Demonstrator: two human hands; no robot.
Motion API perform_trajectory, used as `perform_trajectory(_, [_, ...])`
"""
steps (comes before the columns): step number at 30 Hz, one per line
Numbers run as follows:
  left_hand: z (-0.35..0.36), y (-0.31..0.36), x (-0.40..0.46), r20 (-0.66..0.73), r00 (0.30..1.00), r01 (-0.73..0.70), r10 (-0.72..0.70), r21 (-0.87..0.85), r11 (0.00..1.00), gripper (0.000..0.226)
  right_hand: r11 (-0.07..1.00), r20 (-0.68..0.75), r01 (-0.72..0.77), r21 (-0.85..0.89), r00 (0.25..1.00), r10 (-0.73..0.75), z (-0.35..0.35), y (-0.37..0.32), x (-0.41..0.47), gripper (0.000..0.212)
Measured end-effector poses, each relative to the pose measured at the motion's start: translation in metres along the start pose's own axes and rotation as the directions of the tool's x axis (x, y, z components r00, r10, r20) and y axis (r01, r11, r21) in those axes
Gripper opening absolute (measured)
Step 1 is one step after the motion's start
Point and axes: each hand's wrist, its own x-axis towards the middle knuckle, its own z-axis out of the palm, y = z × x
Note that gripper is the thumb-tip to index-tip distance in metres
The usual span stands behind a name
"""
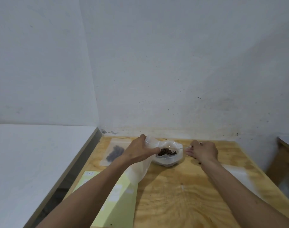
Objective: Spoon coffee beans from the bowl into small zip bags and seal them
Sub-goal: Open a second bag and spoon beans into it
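A clear bowl [171, 160] with dark coffee beans [166, 151] stands at the far middle of the wooden table [181, 195]. My left hand [138, 152] grips the mouth of an open translucent zip bag [137, 171] right beside the bowl's left rim. My right hand [203, 151] holds the thin handle of a spoon [189, 146] that reaches left into the bowl, its scoop loaded with beans. A filled zip bag [115, 153] of beans lies flat at the far left of the table.
A pale yellow sheet [117, 199] lies on the table's near left under my left forearm. A clear plastic sheet [239, 175] lies under my right forearm. A white counter [33, 162] adjoins on the left, the wall stands just behind, and wooden furniture [283, 162] stands to the right.
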Motion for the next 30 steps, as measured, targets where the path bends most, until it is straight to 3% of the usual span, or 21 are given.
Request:
perform_trajectory(5, [-0.006, -0.001, -0.003, -0.047, 0.997, -0.065, 0.064, -0.023, 0.998, 0.053, 0.999, 0.021, 0.015, 0.045, 1.0, -0.016, -0.01, -0.013, 0.006, 0.024])
perform_trajectory(12, [-0.005, 0.007, -0.004, -0.001, 0.998, -0.065, 0.065, -0.08, 0.995, 0.052, 0.977, 0.04, 0.033, 0.209, 0.998, -0.042, -0.024, -0.049, 0.005, 0.017])
perform_trajectory(20, [0.0, 0.029, 0.004, 0.035, 0.998, -0.044, 0.051, -0.185, 0.982, 0.044, 0.949, 0.135, 0.262, 0.174, 0.949, -0.286, -0.037, -0.06, -0.018, 0.013])
perform_trajectory(25, [0.008, 0.038, 0.007, 0.023, 0.997, -0.063, 0.07, -0.221, 0.973, 0.041, 0.875, 0.065, 0.456, 0.161, 0.88, -0.47, -0.05, -0.054, -0.02, 0.015])
perform_trajectory(30, [0.011, 0.037, 0.004, 0.014, 0.998, -0.054, 0.059, -0.216, 0.975, 0.045, 0.906, -0.035, 0.398, 0.147, 0.917, -0.397, -0.054, -0.046, -0.012, 0.016])
